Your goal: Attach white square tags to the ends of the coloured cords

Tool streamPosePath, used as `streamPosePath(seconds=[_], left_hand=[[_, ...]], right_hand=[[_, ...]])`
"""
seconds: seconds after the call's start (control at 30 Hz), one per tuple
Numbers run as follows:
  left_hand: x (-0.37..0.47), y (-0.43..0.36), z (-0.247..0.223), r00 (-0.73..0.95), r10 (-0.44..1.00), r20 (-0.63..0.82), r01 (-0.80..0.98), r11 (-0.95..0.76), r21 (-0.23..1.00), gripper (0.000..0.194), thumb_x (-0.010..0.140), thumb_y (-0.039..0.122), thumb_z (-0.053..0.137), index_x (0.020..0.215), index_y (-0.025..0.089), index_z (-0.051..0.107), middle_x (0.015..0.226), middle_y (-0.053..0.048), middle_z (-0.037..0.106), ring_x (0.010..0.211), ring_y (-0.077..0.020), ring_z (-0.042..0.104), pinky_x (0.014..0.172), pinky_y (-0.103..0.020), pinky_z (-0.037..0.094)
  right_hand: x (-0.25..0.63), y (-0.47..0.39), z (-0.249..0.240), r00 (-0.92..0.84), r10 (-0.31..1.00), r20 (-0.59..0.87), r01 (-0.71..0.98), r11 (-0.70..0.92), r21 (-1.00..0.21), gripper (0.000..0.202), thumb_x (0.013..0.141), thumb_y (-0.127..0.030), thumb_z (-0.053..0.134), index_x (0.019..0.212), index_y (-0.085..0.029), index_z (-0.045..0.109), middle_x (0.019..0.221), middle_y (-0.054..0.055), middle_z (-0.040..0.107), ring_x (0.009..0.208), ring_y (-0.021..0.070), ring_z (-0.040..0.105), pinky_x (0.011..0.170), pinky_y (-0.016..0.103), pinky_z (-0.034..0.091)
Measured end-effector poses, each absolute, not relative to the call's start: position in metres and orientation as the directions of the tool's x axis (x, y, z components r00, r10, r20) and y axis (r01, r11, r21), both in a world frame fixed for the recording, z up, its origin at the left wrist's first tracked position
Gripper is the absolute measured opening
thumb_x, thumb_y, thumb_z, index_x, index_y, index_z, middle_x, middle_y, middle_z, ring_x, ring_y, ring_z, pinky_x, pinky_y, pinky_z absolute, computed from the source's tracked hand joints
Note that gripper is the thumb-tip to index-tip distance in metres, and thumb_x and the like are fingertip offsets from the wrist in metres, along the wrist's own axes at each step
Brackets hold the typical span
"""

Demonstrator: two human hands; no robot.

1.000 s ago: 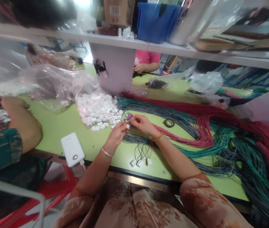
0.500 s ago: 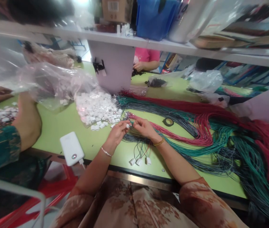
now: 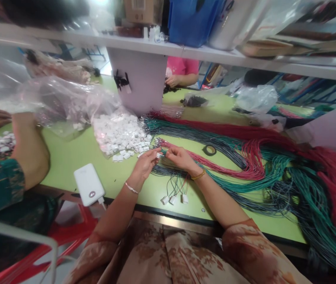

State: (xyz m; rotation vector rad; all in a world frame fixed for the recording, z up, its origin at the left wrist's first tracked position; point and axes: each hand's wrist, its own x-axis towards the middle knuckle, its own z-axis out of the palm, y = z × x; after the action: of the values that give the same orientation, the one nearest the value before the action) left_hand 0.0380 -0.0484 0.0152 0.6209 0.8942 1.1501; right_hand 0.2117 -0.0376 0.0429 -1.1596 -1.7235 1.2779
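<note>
Between the fingertips of my left hand (image 3: pixel 145 162) is a small white connector housing (image 3: pixel 158 155). My right hand (image 3: pixel 181 159) is closed right beside it, pinching a thin wire (image 3: pixel 164 153) whose end meets the housing; the wire looks dark green, but its exact colour is hard to make out. A heap of white connector housings (image 3: pixel 120 134) spills from a clear bag to the left of my hands. Below my right hand lie three white connectors (image 3: pixel 173 200) with wires attached. Pink wires (image 3: pixel 215 168) and green wires (image 3: pixel 239 185) stretch away to the right.
A white power bank (image 3: pixel 88 184) with a cable lies at the left front. Behind my hands sits a roll of black tape (image 3: pixel 209 150). A shelf (image 3: pixel 102 41) crosses above the table. A co-worker's arm (image 3: pixel 30 150) rests at the left; another person (image 3: pixel 182 71) sits opposite.
My two hands stay together at the connector housing with only slight finger movement. The view has shifted a little, and the co-worker's arm at the left has moved slightly leftward.
</note>
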Motion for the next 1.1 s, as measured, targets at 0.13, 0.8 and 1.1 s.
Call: streamPosePath(seconds=[0.13,0.8,1.1], left_hand=[[0.041,-0.050,0.016,0.145,0.948,-0.285,-0.494,0.319,0.809,0.028,0.065,0.024,0.078,0.090,0.012,0.075,0.083,-0.007,0.070,0.064,-0.0087,0.054,0.062,-0.022,0.044],[0.049,-0.056,0.021,0.097,0.974,-0.204,-0.233,0.222,0.947,0.034,0.064,0.043,0.078,0.078,0.014,0.067,0.065,-0.001,0.062,0.057,-0.0087,0.053,0.054,-0.021,0.041],[0.043,-0.060,0.032,0.249,0.953,-0.175,-0.037,0.190,0.981,0.029,0.066,0.034,0.075,0.071,0.017,0.053,0.066,-0.001,0.063,0.060,-0.0108,0.059,0.056,-0.022,0.043]], right_hand=[[0.210,-0.036,0.039,-0.376,0.926,0.038,0.269,0.148,-0.952,0.022,0.076,-0.035,0.053,0.064,-0.018,0.047,0.056,-0.004,0.044,0.053,0.0082,0.036,0.051,0.023,0.029],[0.238,-0.032,0.044,-0.433,0.885,0.169,0.506,0.394,-0.767,0.027,0.087,-0.037,0.046,0.074,-0.016,0.057,0.067,-0.001,0.054,0.062,0.0110,0.045,0.059,0.023,0.035],[0.365,-0.023,0.030,0.126,0.991,0.034,0.985,-0.121,-0.120,0.024,0.076,-0.037,0.059,0.083,-0.015,0.065,0.095,0.016,0.063,0.089,0.0249,0.052,0.073,0.032,0.036]])
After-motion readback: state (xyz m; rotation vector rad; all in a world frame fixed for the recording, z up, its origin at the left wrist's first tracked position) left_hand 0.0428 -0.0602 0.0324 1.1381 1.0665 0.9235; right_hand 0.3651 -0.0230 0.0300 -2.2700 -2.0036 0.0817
